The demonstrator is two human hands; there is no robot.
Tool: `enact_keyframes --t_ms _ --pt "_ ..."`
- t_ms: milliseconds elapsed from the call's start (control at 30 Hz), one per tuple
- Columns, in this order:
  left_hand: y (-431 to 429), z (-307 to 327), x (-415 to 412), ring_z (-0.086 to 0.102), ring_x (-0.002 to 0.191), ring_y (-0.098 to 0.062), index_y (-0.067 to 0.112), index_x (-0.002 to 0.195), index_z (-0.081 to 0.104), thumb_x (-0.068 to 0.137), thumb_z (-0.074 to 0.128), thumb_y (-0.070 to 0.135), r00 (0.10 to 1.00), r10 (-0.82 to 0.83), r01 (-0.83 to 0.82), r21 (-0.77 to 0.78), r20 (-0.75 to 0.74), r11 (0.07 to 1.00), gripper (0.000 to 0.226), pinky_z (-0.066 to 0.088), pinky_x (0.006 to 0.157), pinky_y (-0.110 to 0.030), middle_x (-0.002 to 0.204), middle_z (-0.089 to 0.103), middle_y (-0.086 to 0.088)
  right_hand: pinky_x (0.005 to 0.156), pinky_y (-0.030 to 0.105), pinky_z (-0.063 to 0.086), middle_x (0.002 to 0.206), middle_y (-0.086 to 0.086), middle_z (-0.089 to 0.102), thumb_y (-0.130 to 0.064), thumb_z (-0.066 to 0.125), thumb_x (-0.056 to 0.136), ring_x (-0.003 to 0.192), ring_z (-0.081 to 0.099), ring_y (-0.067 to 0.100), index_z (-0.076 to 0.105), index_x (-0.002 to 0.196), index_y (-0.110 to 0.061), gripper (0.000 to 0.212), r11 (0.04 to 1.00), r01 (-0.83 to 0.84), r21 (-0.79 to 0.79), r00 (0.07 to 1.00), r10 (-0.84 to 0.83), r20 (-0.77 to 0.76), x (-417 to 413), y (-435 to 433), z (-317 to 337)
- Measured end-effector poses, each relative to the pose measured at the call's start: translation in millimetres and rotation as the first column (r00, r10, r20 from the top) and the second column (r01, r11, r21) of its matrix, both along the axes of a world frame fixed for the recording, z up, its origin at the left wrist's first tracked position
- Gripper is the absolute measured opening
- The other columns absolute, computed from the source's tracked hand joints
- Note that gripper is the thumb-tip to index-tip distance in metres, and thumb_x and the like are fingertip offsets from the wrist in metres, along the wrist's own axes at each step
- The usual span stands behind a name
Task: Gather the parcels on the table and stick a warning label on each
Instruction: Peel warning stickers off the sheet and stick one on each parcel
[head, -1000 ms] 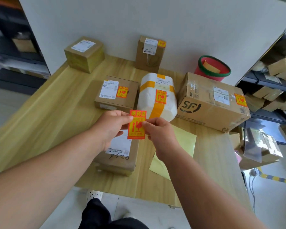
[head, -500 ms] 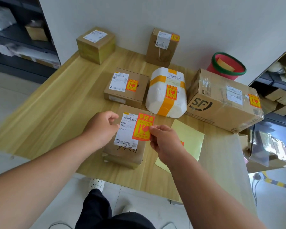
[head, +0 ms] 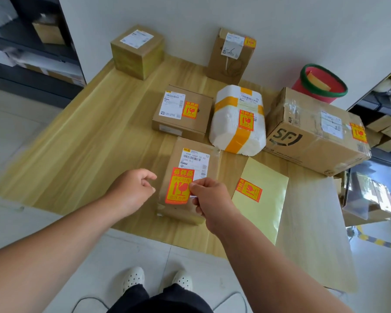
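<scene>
Now the warning label [head: 179, 185] sits lower on the nearest parcel [head: 190, 177].

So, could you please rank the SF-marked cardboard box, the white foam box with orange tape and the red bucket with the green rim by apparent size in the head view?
1. SF-marked cardboard box
2. White foam box with orange tape
3. Red bucket with green rim, though it stands farther away and is partly hidden.

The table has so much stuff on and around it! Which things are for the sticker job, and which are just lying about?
For the job:
- six parcels, like the brown cardboard parcel under the hands
- red-orange warning label in the right hand
- yellow backing sheet with one label left

Lying about:
- red bucket with green rim
- dark shelves of boxes
</scene>
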State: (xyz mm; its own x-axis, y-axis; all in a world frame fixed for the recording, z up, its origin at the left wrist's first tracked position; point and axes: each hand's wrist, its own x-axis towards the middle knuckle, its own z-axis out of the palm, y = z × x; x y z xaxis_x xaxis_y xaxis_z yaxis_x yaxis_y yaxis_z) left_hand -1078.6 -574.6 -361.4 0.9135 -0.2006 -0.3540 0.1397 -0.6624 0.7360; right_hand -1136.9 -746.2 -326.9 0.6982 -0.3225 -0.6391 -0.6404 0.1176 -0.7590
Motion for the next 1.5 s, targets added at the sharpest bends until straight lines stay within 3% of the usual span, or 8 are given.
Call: enact_keyframes --t_ms 300,633,800,933,1033,1200,1400,1500 --pt "9 -9 2 0.055 0.06 -0.01 0.027 0.105 0.062 0.083 0.062 0.013 0.987 -0.158 0.158 -0.063 0.013 0.985 0.026 0.042 0.059 -0.025 0.067 0.061 0.009 0.032 0.012 0.034 0.058 0.003 0.055 -0.002 0.052 0.093 0.03 0.049 0.003 0.058 0.087 -0.001 0.008 0.995 0.069 -0.066 0.998 -0.07 -0.009 8 30 2" --pt "8 -8 4 0.059 0.071 -0.012 0.026 0.114 0.06 0.085 0.063 0.019 0.966 -0.243 0.246 -0.029 0.086 0.969 0.03 0.048 0.067 -0.029 0.078 0.062 0.01 0.038 0.013 0.042 0.077 0.003 0.063 -0.009 0.053 0.093 0.038 0.057 -0.001 0.062 0.085 -0.008 0.012 0.968 0.064 -0.241 0.996 -0.078 -0.048 14 29 -17" --pt "6 -8 4 0.057 0.066 -0.006 0.032 0.107 0.061 0.084 0.064 0.02 0.954 -0.275 0.279 -0.019 0.124 0.96 0.026 0.048 0.063 -0.028 0.074 0.06 0.014 0.044 0.019 0.05 0.082 0.002 0.066 -0.011 0.055 0.091 0.047 0.064 0.004 0.062 0.084 -0.009 0.01 0.948 0.038 -0.317 0.997 -0.058 -0.055 14 29 -25" --pt "4 -9 5 0.056 0.066 -0.004 0.036 0.105 0.06 0.083 0.064 0.02 0.941 -0.302 0.305 0.001 0.153 0.952 0.027 0.047 0.06 -0.026 0.075 0.059 0.014 0.057 0.039 0.06 0.08 0.004 0.067 -0.011 0.058 0.088 0.064 0.069 0.018 0.062 0.08 -0.01 0.009 0.923 0.028 -0.384 0.997 -0.053 -0.055 15 32 -27" --pt "3 -9 5 0.056 0.069 -0.005 0.034 0.107 0.061 0.083 0.064 0.02 0.934 -0.316 0.318 0.014 0.169 0.948 0.029 0.046 0.061 -0.026 0.079 0.059 0.013 0.062 0.043 0.059 0.079 0.003 0.068 -0.013 0.058 0.087 0.068 0.069 0.021 0.062 0.077 -0.015 0.011 0.892 -0.026 -0.452 0.997 -0.009 -0.076 16 32 -28" --pt "1 -9 4 0.055 0.073 -0.009 0.031 0.111 0.061 0.083 0.064 0.021 0.928 -0.321 0.321 0.034 0.187 0.947 0.03 0.046 0.064 -0.028 0.084 0.058 0.011 0.049 0.024 0.042 0.075 -0.001 0.065 -0.02 0.059 0.086 0.068 0.064 0.019 0.064 0.081 -0.018 0.007 0.754 -0.207 -0.624 0.978 0.134 -0.162 17 32 -28" --pt "1 -7 3 0.052 0.071 -0.007 0.031 0.113 0.061 0.084 0.065 0.022 0.916 -0.33 0.319 0.083 0.229 0.944 0.031 0.038 0.056 -0.024 0.083 0.053 0.013 0.053 0.029 0.038 0.083 0.001 0.058 -0.024 0.053 0.09 0.069 0.054 0.023 0.051 0.091 -0.015 0.01 0.426 -0.367 -0.827 0.925 0.263 -0.275 16 38 -28" --pt "1 -3 2 0.049 0.077 -0.016 0.025 0.114 0.062 0.083 0.066 0.024 0.86 -0.375 0.327 0.191 0.345 0.925 0.031 0.037 0.061 -0.028 0.084 0.051 0.008 0.06 0.03 0.036 0.099 0.0 0.051 -0.031 0.063 0.086 0.08 0.053 0.023 0.044 0.108 -0.017 0.032 0.383 -0.322 -0.866 0.937 0.258 -0.234 12 35 -24"
